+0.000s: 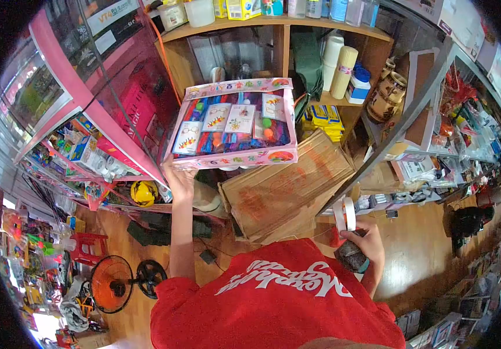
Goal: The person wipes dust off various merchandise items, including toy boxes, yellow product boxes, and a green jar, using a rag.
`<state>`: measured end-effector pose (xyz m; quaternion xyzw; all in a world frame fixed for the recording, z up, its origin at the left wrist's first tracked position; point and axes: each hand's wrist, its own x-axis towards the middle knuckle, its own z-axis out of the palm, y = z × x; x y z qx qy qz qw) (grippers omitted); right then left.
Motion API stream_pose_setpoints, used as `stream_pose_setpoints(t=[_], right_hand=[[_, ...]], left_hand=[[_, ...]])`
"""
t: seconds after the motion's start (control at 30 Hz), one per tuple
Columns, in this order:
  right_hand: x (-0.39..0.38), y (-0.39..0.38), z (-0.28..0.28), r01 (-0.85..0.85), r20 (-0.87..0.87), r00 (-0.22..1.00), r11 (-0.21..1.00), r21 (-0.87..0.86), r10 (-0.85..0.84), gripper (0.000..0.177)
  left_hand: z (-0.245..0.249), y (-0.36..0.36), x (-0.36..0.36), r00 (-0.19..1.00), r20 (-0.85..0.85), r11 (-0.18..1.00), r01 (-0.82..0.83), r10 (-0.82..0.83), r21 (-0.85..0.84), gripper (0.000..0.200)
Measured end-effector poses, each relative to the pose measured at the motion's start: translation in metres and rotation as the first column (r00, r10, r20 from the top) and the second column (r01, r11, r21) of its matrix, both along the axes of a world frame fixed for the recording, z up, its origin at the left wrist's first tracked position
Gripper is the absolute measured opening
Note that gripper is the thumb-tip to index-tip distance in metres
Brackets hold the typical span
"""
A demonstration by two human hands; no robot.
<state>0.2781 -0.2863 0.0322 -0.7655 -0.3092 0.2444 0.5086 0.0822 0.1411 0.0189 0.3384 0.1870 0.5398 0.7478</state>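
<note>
My left hand [180, 179] grips the lower left corner of a pink-edged craft kit box [233, 158], fingers underneath it. Through its clear front show colourful fuzzy sticks, pom-poms and several picture cards. The box is held up in front of the wooden shelf, tilted toward me. Low on the right, my right hand [369, 239] is closed around a white ring-shaped roll [350, 214], thumb at its lower edge. Just below that hand is a dark grey rounded object [352, 256], partly hidden by the sleeve and fingers.
A large cardboard box [288, 189] leans below the craft kit. Behind it stands a wooden shelf [285, 55] with bottles and yellow packets [325, 120]. Pink-framed glass cabinets [134, 136] line the left. A fan [112, 284] and red stool [89, 248] are on the floor.
</note>
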Motion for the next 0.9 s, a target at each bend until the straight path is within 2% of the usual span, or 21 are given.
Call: stream_pose_setpoints(t=[0.07, 0.2, 0.3, 0.4, 0.5, 0.53, 0.63, 0.67, 0.7, 0.77, 0.87, 0.9], right_hand=[[0.002, -0.001, -0.006, 0.011, -0.006, 1.0, 1.0, 0.002, -0.011, 0.011], [0.004, 0.002, -0.005, 0.0, -0.015, 1.0, 1.0, -0.015, 0.0, 0.014], [0.002, 0.009, 0.002, 0.052, -0.191, 0.981, 0.998, 0.039, -0.044, 0.018], [0.006, 0.015, 0.0, 0.025, -0.147, 0.989, 1.0, 0.012, -0.023, 0.019], [0.011, 0.026, -0.012, 0.117, -0.243, 0.967, 0.983, 0.142, -0.08, 0.019], [0.013, 0.031, -0.016, 0.142, -0.254, 0.962, 0.979, 0.147, -0.102, 0.02], [0.014, 0.047, -0.027, 0.219, -0.288, 0.943, 0.963, 0.155, -0.168, 0.021], [0.016, 0.053, -0.032, 0.207, -0.163, 0.968, 0.973, 0.103, -0.189, 0.022], [0.008, 0.062, -0.012, 0.178, -0.079, 0.982, 0.98, 0.09, -0.171, 0.027], [0.021, 0.072, -0.02, 0.076, 0.227, 0.971, 0.997, 0.016, -0.077, 0.03], [0.025, 0.09, 0.002, 0.106, 0.551, 0.833, 0.993, -0.059, -0.056, 0.03], [0.029, 0.095, 0.005, 0.129, 0.6, 0.798, 0.99, -0.062, -0.067, 0.028]], left_hand=[[0.0, 0.0, 0.001, 0.999, -0.004, 0.999, -0.032, 0.032, -0.022, 0.048], [-0.017, 0.022, -0.008, 0.997, 0.019, 0.997, 0.076, -0.076, -0.01, 0.048], [-0.013, 0.026, -0.011, 0.992, 0.031, 0.993, 0.118, -0.118, 0.001, 0.047], [-0.025, 0.038, -0.018, 0.986, 0.048, 0.987, 0.159, -0.16, 0.029, 0.045], [-0.032, 0.041, -0.02, 0.982, 0.071, 0.984, 0.177, -0.177, 0.002, 0.046], [-0.032, 0.043, -0.025, 0.969, 0.052, 0.97, 0.243, -0.243, 0.005, 0.051], [-0.012, 0.02, -0.02, 0.98, -0.084, 0.984, 0.18, -0.18, -0.015, 0.06], [-0.014, 0.02, -0.019, 0.98, -0.111, 0.986, 0.167, -0.167, -0.007, 0.065], [-0.013, 0.018, -0.019, 0.974, -0.138, 0.983, 0.185, -0.181, 0.012, 0.065], [-0.009, 0.016, -0.02, 0.958, -0.192, 0.973, 0.225, -0.211, 0.051, 0.065], [-0.012, 0.017, -0.021, 0.961, -0.156, 0.968, 0.242, -0.228, 0.072, 0.064], [-0.011, 0.015, -0.02, 0.961, -0.148, 0.965, 0.247, -0.232, 0.092, 0.065]])
